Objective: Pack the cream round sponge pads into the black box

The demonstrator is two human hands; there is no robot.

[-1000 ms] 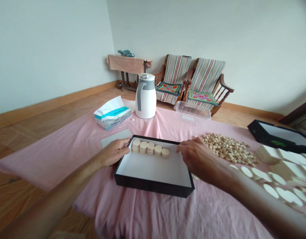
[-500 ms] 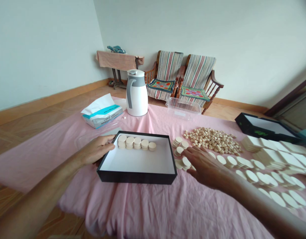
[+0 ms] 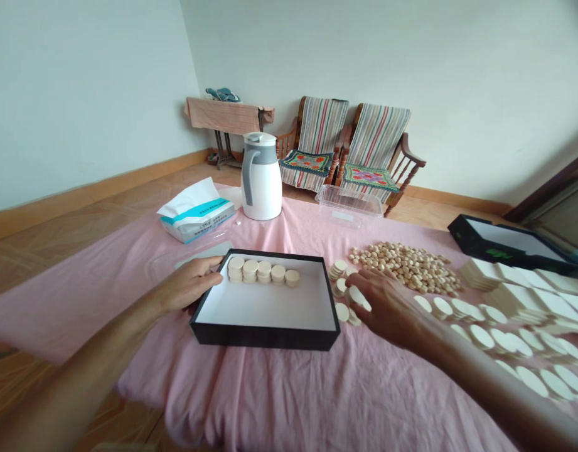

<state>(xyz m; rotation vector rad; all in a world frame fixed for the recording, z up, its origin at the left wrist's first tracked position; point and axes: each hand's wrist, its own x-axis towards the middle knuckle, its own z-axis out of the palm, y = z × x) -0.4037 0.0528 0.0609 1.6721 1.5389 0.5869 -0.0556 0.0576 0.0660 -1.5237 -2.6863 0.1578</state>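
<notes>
Both forearms reach forward over the pink cloth, one on either side of the black box, palms turned downward. Inside the box's white-lined floor, five short stacks of wooden discs stand in a row along its far wall, reaching from the left corner past the middle. The left hand is partly curled over the box's left rim, gripping it. Just right of the box, the right hand is bent, with thumb and fingertips pinched on pale discs; how many is hard to tell. Beyond the box to the right lie a heap of small wooden pieces and, farther from it, a green-marked black tray. Behind the box stand a white jug and a clear plastic container.
</notes>
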